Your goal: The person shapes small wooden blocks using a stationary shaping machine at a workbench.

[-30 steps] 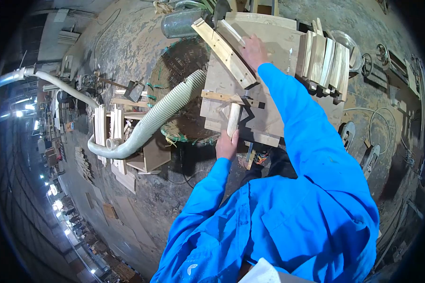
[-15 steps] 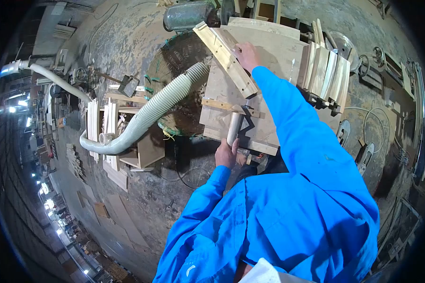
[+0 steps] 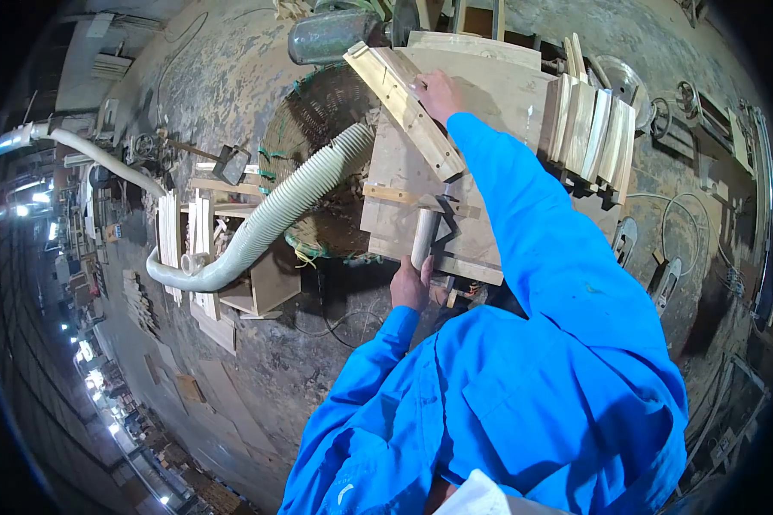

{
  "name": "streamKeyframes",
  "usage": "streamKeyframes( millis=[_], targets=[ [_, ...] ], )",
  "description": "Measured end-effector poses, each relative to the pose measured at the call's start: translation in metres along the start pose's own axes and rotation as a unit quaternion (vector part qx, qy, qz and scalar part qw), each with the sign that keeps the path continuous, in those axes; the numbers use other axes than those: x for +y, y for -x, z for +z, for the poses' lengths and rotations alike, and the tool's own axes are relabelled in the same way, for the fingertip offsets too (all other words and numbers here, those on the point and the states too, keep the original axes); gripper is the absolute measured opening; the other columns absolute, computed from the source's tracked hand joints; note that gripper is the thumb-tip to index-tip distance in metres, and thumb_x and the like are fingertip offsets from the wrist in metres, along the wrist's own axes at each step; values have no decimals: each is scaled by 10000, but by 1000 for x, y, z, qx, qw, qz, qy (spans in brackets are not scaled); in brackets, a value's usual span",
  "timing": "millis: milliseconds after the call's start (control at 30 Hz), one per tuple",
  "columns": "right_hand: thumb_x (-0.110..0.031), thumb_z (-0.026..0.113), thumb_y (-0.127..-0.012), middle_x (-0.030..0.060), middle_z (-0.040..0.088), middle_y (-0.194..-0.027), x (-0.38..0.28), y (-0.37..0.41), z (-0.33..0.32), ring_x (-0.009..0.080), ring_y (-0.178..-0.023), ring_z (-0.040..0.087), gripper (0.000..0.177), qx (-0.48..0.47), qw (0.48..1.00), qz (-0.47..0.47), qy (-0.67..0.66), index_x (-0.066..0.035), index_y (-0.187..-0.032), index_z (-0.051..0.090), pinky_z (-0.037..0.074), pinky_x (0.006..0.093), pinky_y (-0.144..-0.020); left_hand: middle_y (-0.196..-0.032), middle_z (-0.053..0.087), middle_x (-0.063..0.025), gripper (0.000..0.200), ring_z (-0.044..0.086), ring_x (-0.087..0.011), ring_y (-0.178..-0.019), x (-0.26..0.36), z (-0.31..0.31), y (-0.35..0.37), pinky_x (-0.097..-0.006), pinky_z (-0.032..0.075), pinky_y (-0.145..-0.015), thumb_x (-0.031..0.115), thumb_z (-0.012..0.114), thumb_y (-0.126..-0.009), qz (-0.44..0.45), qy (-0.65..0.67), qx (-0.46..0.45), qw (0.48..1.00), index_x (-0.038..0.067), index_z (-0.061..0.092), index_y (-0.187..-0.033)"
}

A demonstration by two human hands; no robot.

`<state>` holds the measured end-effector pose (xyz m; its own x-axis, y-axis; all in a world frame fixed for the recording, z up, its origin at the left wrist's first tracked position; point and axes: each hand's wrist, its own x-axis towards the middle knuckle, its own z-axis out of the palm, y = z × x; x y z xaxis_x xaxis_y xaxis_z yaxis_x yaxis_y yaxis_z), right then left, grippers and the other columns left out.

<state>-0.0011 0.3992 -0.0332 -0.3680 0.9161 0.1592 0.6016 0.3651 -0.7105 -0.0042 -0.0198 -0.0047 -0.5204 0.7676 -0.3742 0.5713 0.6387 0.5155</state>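
My left hand (image 3: 410, 286) is closed around the lower end of a pale wooden cylinder (image 3: 423, 237). The cylinder's far end meets a dark metal piece (image 3: 444, 225) by a drilled wooden strip (image 3: 390, 194) fixed across the worktable (image 3: 498, 112). Farther out, my right hand (image 3: 441, 95) has its fingers curled at the edge of a long wooden board (image 3: 406, 110). Several bolts or holes show along this board, which lies aslant over the table's left side. My right fingertips are partly hidden.
Curved wooden pieces (image 3: 599, 137) are stacked on the table's right side. A wicker basket (image 3: 294, 129) stands left of the table, with a ribbed hose (image 3: 305, 180) reaching over it. A motor (image 3: 331, 39) sits behind. Wood strips (image 3: 199, 236) stand farther left.
The whole view has shifted slightly. The cylinder points a little straighter away from me, and both hands keep nearly the same places and holds.
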Motion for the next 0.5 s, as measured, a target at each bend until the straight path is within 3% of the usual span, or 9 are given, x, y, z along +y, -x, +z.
streamKeyframes(
  millis=[200,500],
  targets=[
    [-245,642,-964,194,699,-1097,-2,0,-5,391,-1079,662,215,10,1000,16,5,-113,-1047,790,532,515,-965,-871,721,-280,515,720,-475,-858,-2,1,-3,-548,552,-722,506,607,-1037,7,0,-1,1000,-6,605,-1093],
    [-213,615,-957,204,718,-1057,3,7,-7,383,-1068,668,221,38,997,-39,47,-110,-1041,792,538,505,-964,-853,719,-272,519,719,-468,-841,-10,10,-3,-554,538,-720,520,597,-1040,38,-12,28,999,1,612,-1059]
  ],
)
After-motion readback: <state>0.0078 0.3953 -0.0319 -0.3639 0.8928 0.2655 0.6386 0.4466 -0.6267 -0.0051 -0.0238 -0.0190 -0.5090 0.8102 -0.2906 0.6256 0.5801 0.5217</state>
